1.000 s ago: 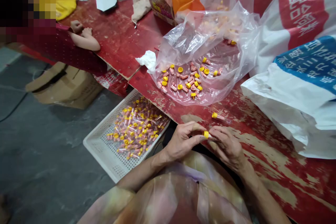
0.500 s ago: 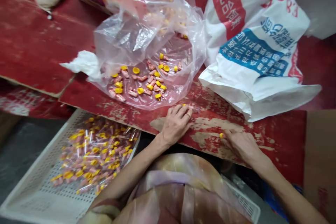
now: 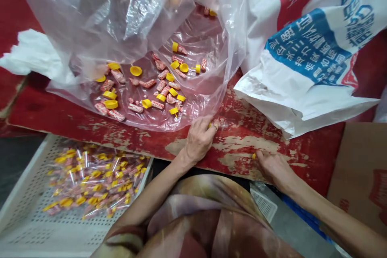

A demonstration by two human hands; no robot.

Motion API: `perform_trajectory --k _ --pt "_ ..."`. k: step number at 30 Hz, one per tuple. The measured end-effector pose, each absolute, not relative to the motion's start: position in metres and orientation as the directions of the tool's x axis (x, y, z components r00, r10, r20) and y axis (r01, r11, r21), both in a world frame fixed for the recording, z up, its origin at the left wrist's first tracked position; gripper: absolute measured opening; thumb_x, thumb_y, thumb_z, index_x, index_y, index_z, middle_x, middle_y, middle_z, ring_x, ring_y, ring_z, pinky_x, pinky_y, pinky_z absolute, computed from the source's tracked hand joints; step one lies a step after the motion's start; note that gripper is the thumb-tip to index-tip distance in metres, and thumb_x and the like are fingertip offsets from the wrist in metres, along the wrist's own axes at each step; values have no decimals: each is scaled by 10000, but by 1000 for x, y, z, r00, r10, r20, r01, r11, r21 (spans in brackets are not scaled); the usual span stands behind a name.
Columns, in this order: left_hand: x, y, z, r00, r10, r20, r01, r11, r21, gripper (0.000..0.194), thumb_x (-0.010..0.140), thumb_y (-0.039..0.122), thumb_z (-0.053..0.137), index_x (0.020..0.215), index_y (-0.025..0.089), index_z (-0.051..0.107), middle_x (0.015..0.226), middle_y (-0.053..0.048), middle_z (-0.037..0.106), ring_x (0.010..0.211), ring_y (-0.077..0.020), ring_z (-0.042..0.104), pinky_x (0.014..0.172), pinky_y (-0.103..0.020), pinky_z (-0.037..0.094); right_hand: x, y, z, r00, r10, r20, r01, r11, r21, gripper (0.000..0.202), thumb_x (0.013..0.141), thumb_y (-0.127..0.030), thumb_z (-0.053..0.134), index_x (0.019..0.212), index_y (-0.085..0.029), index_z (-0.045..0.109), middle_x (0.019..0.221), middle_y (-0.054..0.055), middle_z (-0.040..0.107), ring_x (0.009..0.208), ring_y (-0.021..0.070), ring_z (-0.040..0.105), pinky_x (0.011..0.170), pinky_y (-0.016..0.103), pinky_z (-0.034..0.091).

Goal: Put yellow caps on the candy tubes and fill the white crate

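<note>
My left hand (image 3: pixel 200 139) is at the table's front edge, fingers curled over a small clear tube (image 3: pixel 222 122) with pink contents; a bit of yellow shows at the fingertips. Most of the tube is hidden or blurred. My right hand (image 3: pixel 275 168) is closed, pinching a small yellow cap (image 3: pixel 254 156) between thumb and finger. Beyond my left hand lies an open clear plastic bag (image 3: pixel 208 102). On it several small pink-and-white wrapped pieces (image 3: pixel 147 84) are scattered among yellow caps (image 3: pixel 136 71).
A white perforated crate (image 3: pixel 27 225) at the lower left holds many yellow-capped clear tubes (image 3: pixel 96 177). A white printed sack (image 3: pixel 272 96) lies on the worn red table (image 3: pixel 254 129) to the right. White tissue (image 3: pixel 36 54) is at the left, a cardboard box (image 3: pixel 350 173) at the right.
The view has shifted closer to the table. My left fingers, flatter before, are now more curled over the tube. My right hand still pinches the yellow cap at nearly the same spot.
</note>
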State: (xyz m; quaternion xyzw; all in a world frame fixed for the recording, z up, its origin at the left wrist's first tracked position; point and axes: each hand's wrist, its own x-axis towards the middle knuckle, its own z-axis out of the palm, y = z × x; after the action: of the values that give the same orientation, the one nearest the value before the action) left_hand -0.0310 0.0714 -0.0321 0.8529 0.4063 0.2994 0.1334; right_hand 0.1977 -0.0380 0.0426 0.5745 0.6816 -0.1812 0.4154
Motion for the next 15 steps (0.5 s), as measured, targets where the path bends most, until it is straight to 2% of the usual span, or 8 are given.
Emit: perform_trajectory --k 5,8,11,13,15 --pt "-32 73 -33 495 793 356 589 -607 533 210 908 169 449 978 143 645 962 -115 650 884 -214 538 782 -342 413 189 -29 46 31 591 -806 926 286 245 166 955 -201 374 958 -117 517 946 155 631 691 230 644 507 283 334" --pt "-32 73 -34 509 804 308 583 -585 564 226 915 183 433 985 154 645 969 -117 650 885 -216 539 782 -350 407 188 -30 45 20 611 -791 935 270 232 191 954 -200 361 945 -108 528 933 179 629 686 244 640 510 299 346" --pt "-31 73 -34 499 806 318 586 -584 561 232 912 194 436 1001 148 646 954 -120 649 869 -221 548 764 -355 414 194 -35 41 16 661 -750 941 245 236 205 950 -245 378 916 -119 535 910 168 634 646 235 629 509 296 357" --pt "-30 73 -34 477 812 336 574 -577 581 263 907 188 434 1080 126 623 966 -134 642 886 -230 554 774 -368 426 198 -37 39 -56 733 -678 970 200 137 215 948 -285 390 873 -137 526 842 118 632 624 204 612 524 282 379" --pt "-32 72 -32 449 825 343 524 -554 647 305 898 188 442 1156 110 586 985 -142 628 916 -233 553 801 -381 441 196 -37 36 -198 832 -518 980 160 -118 218 952 -311 386 881 -150 515 793 73 611 636 170 591 563 269 417"
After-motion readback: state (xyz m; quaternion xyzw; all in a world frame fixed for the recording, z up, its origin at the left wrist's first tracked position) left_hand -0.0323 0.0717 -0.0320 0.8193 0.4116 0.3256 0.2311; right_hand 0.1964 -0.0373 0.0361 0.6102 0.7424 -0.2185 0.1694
